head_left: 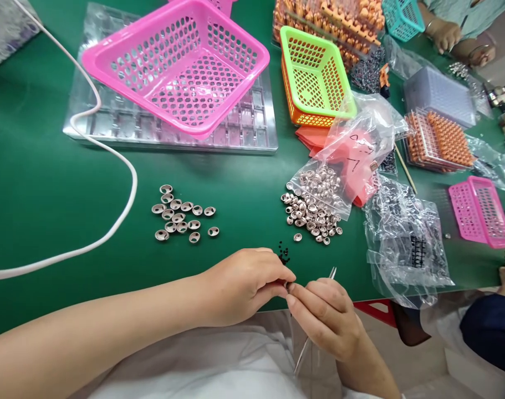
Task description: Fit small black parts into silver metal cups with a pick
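Observation:
My left hand (250,285) and my right hand (329,316) meet at the table's front edge, fingertips pinched together on one small dark metallic part (288,286), mostly hidden by the fingers. Tweezers (304,354) pass through my right hand, their ends showing above and below it. Just beyond my fingertips lie tiny black pieces (284,254). A pile of small silvery cups (312,216) spills from a clear bag (352,133) farther back. More silvery cups (177,217) lie spread out on the green table (235,194) at the left.
A pink basket (194,88) rests on a clear tray (252,141). Behind the bag are a green basket (319,77) and orange parts (335,22). A white cable (127,166) curves across the left. Plastic bags (406,238) lie right; another person's hands (447,39) show at the top right.

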The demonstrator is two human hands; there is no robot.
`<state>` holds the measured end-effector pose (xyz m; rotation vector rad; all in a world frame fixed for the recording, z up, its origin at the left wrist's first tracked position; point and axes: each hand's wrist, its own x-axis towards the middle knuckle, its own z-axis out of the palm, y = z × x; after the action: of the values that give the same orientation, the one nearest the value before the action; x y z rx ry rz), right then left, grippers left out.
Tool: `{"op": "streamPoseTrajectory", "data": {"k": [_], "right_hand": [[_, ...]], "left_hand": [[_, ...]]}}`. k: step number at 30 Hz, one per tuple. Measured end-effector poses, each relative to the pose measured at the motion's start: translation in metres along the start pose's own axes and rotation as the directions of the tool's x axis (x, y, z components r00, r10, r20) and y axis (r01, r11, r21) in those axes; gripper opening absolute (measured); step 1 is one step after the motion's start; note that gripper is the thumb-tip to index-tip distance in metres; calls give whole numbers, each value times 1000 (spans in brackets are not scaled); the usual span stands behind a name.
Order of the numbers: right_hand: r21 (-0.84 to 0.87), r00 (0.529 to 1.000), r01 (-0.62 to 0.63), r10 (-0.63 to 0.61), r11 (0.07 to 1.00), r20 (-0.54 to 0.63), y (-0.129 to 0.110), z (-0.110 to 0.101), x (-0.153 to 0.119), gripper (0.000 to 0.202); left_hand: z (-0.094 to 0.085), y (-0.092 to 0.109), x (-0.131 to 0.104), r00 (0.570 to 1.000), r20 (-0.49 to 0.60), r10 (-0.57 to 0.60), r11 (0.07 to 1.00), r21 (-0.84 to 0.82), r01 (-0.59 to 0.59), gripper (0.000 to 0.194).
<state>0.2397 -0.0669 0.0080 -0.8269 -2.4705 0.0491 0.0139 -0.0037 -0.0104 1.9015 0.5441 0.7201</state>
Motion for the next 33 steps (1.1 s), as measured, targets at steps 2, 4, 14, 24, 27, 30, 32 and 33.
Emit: {"op": "streamPoseTrajectory", "data": {"k": [2, 4, 14, 24, 27, 30, 32, 33], "right_hand": [[-6, 1000, -3, 3, 1000, 8, -1, -2, -1, 15], [-25, 1000, -5, 6, 1000, 21, -3, -4, -2, 15], [-25, 999, -9, 10, 1000, 48, -3, -7, 0, 13], [-34, 998, 26, -24, 999, 52, -4, -7, 1, 10], [-34, 998, 11, -9, 999, 65, -5, -9, 3, 11], [-37, 997, 10, -7, 999, 81, -5, -10, 3, 12], [-31, 998, 23, -22, 999, 52, -4, -8, 3, 12], [-26, 999, 27, -26, 999, 33, -3, -7, 2, 12]], "left_hand": [[0, 2, 0, 1000, -11, -9, 1000, -18, 8, 11], [0, 4, -1, 1000, -17, -24, 999, -41, 23, 11], [1, 2, 0, 996, -9, -94, 988, -124, 92, 10], [-1, 4, -1, 994, 20, -106, 987, -124, 107, 11], [-1, 4, 0, 996, 18, -93, 987, -127, 94, 11], [-1, 4, 0, 996, 15, -88, 988, -129, 89, 10], [-1, 4, 0, 997, 10, -79, 989, -124, 80, 10], [-1, 4, 0, 997, 7, -72, 990, -118, 72, 10]]}}
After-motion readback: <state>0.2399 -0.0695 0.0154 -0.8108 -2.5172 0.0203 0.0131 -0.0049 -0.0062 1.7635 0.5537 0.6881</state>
